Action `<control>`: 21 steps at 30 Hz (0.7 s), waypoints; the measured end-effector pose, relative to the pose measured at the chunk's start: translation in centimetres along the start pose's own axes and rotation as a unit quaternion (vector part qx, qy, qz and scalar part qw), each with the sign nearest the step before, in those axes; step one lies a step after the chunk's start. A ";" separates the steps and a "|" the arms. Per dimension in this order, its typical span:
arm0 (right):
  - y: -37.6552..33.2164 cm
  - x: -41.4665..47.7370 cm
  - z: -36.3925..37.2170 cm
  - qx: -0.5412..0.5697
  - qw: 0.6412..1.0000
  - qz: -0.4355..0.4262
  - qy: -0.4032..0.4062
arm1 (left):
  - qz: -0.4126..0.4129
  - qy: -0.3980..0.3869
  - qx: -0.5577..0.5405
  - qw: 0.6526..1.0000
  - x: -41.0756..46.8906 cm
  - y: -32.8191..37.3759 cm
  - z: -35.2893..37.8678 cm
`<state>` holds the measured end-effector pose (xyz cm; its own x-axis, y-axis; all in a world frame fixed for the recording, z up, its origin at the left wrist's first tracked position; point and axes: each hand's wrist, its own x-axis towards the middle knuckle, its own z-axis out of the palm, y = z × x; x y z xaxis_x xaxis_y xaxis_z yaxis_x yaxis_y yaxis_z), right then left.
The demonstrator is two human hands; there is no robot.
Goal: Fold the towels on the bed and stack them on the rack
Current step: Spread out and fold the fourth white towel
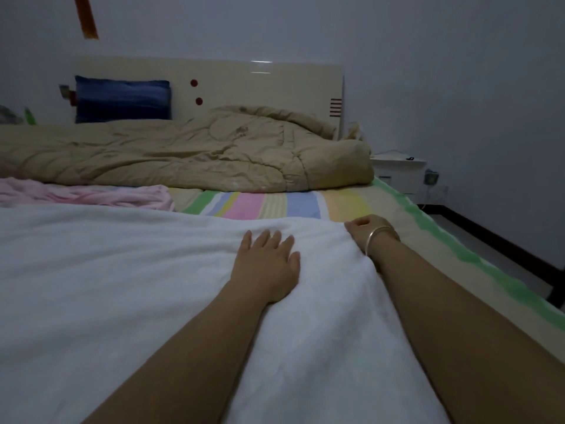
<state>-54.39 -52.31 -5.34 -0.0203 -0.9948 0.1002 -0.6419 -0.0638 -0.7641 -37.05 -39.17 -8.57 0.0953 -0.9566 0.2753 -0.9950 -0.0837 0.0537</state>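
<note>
Hands both down on the white towel [122,286], and it's a big one, spread flat across the near half of the bed and running out of view to the left and toward the camera. Long axis looks left-to-right, though the left end is cut off. Left hand [269,264] lies flat, fingers straight, pressing the cloth just inside the far edge. Right hand [368,229], bracelet [379,235] on the wrist, sits at the far right corner with fingers curled, and it looks to be pinching that corner. So the right hand owns the corner, the left is the anchor; my read is a fold carrying that corner across the towel's width or length.

Striped sheet [275,203] shows bare beyond the edge. Pink towel [91,194] lies crumpled just past the far edge on the left, close enough to get caught in a sweep. Tan quilt [183,154] is heaped behind it, blue pillow [122,99] at the headboard, nightstand [397,172] off right. No rack in view.
</note>
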 end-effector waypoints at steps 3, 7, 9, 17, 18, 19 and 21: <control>0.9 -2.0 -1.2 0.130 0.991 0.004 -0.033 | 0.029 0.114 -0.038 0.992 -0.6 -0.3 -0.2; 2.7 -6.4 -4.4 0.259 0.965 0.040 -0.024 | 0.082 0.312 -0.103 0.941 -4.1 1.4 -3.1; 3.3 -8.8 -6.2 0.227 0.973 0.039 0.009 | 0.026 0.301 -0.179 0.936 -7.6 3.4 -5.1; 0.1 -16.8 -7.8 -0.023 0.986 0.077 -0.147 | -0.078 -0.031 -0.167 0.982 -23.0 12.4 -12.7; -0.3 -17.6 -7.9 -0.067 0.984 0.073 -0.148 | -0.079 -0.072 -0.162 0.981 -24.7 13.7 -13.3; -0.7 -18.0 -8.0 -0.097 0.981 0.072 -0.149 | -0.070 -0.103 -0.147 0.981 -25.6 14.6 -13.5; -0.8 -18.8 -7.7 -0.133 0.977 0.071 -0.149 | -0.043 -0.133 -0.117 0.983 -26.7 16.0 -13.5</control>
<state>-59.44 -32.93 -1.71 0.0748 -0.9736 -0.2157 -0.8267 0.0604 -0.5594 -55.18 -11.23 -2.05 0.1374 -0.9905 0.0000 -0.9465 -0.1313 0.2946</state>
